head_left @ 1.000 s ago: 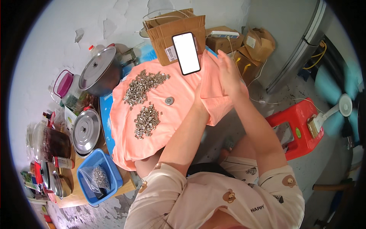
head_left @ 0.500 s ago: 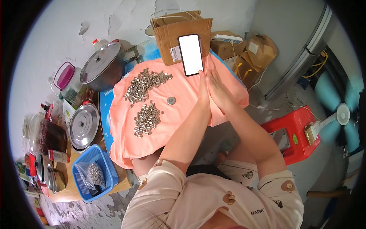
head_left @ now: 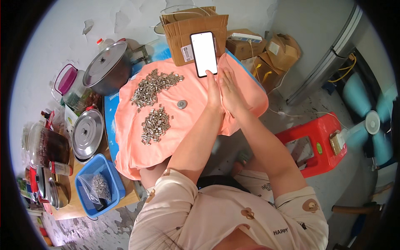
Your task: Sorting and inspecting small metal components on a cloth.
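Both my hands rest on the orange cloth (head_left: 193,125) over the table, just below a phone (head_left: 203,54) with a blank white screen. The phone leans against a cardboard box (head_left: 179,39). My left hand (head_left: 213,92) stands on edge, its thumb stretched up by the phone's lower edge; its other fingers are partly hidden. Beside it, my right hand (head_left: 230,92) lies with straight fingers. A raised fold of cloth runs between the hands. To their left are a small round grey metal disc (head_left: 181,104) and two heaps of small silvery metal cylinders, one farther (head_left: 152,88), one nearer (head_left: 155,125).
A blue basket (head_left: 121,189) holding a bag of similar cylinders (head_left: 101,187) stands at the left. Lidded pots (head_left: 106,62) and jars (head_left: 52,143) crowd that side. At the right are a red stool (head_left: 310,162), a fan (head_left: 372,122) and cartons (head_left: 283,52).
My hands were pressed closer together and now sit slightly apart, with the cloth fold showing between them. The whole view has shifted a little; the heaps and phone look unmoved.
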